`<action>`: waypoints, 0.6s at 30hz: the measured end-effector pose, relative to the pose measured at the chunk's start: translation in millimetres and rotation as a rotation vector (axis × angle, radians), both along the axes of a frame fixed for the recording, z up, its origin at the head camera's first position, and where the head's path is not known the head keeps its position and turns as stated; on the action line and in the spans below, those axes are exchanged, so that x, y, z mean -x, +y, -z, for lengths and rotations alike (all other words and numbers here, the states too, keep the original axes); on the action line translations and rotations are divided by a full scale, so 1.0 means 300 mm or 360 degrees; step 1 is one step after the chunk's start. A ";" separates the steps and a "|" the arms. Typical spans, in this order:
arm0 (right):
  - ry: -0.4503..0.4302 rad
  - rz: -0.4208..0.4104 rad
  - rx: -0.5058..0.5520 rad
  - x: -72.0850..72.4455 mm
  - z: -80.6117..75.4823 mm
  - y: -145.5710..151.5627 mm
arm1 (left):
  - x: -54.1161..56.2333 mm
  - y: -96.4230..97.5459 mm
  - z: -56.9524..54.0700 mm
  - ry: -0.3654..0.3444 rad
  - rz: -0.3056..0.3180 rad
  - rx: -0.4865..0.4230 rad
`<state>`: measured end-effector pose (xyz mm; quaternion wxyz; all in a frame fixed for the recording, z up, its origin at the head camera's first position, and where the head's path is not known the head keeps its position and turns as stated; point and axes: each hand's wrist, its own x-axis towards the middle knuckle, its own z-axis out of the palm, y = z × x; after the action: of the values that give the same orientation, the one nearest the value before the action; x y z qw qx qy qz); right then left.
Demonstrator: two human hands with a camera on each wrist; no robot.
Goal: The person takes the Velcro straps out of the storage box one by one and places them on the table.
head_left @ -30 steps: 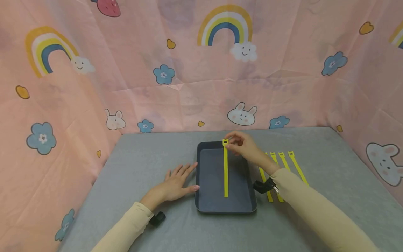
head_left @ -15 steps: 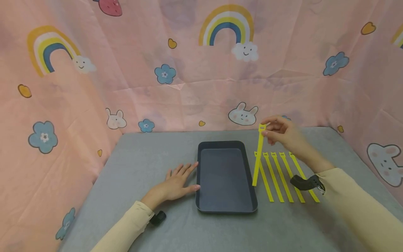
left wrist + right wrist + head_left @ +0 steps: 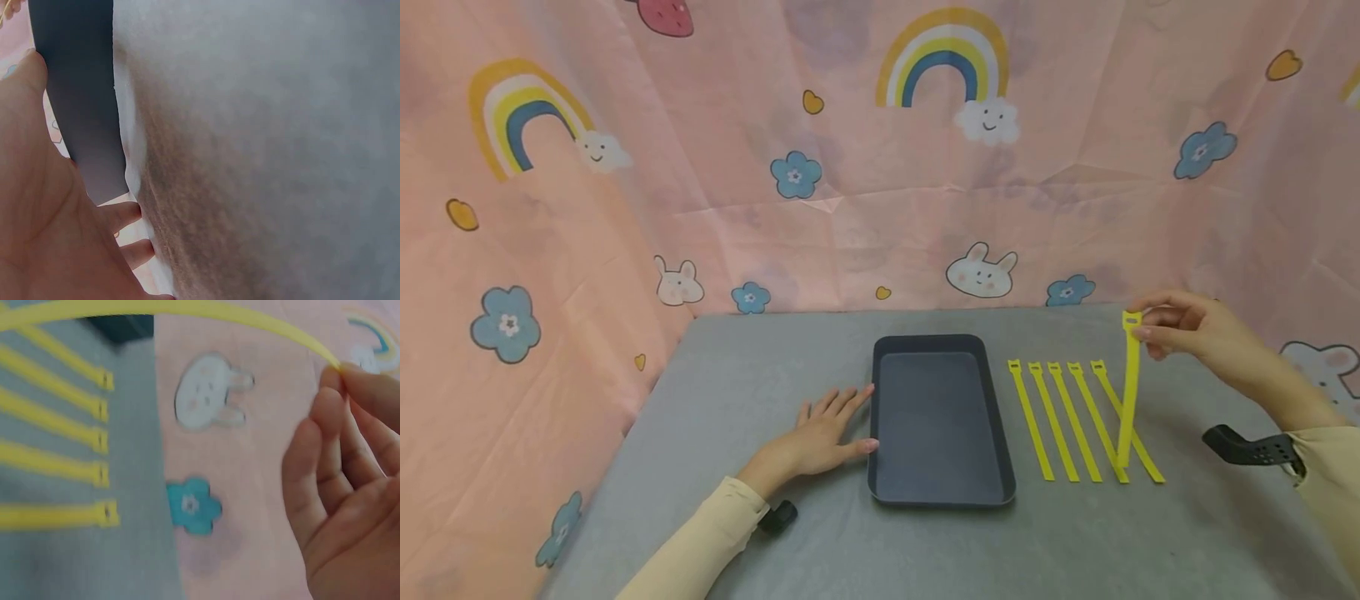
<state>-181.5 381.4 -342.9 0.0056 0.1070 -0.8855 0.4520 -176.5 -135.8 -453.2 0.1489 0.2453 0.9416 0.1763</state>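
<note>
My right hand (image 3: 1213, 346) pinches the slotted head of a yellow cable strap (image 3: 1129, 392) between thumb and fingertips. The strap hangs down, its lower end over the rightmost straps of a row; whether it touches them I cannot tell. In the right wrist view this held strap (image 3: 187, 307) arcs across the top. Several more yellow straps (image 3: 1053, 421) lie side by side on the table, slotted heads at the far end. My left hand (image 3: 808, 446) lies with fingers spread, index and thumb tips touching the left rim of a dark grey tray (image 3: 936, 425). The tray wall (image 3: 81, 112) fills the left wrist view's upper left.
The grey table (image 3: 760, 358) is backed by a pink printed cloth (image 3: 850, 225) that also rises at both sides. The tray stands in the middle, left of the strap row. A dark wrist strap (image 3: 1251, 447) sticks out below my right wrist.
My right hand has carried the yellow strap from over the tray to the right, past the row of straps. The left hand has stayed at the tray's rim.
</note>
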 end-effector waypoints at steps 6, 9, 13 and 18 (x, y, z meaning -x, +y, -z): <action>-0.0161 0.0021 -0.0133 -0.015 0.031 0.142 | -0.001 -0.001 0.004 0.0004 0.0003 -0.0012; -0.0262 0.0063 -0.0190 -0.009 0.050 0.191 | 0.000 -0.003 0.009 0.0004 0.0002 -0.0020; -0.0378 0.0091 -0.0175 0.009 0.097 0.241 | -0.001 -0.003 0.009 0.0001 -0.0005 -0.0019; -0.0396 0.0044 -0.0088 0.040 0.168 0.278 | -0.003 -0.001 0.001 -0.0003 -0.0009 0.0010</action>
<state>-193.5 464.8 -393.2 -0.1011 0.0379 -0.8929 0.4371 -175.7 -136.1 -453.3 0.1501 0.2419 0.9427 0.1740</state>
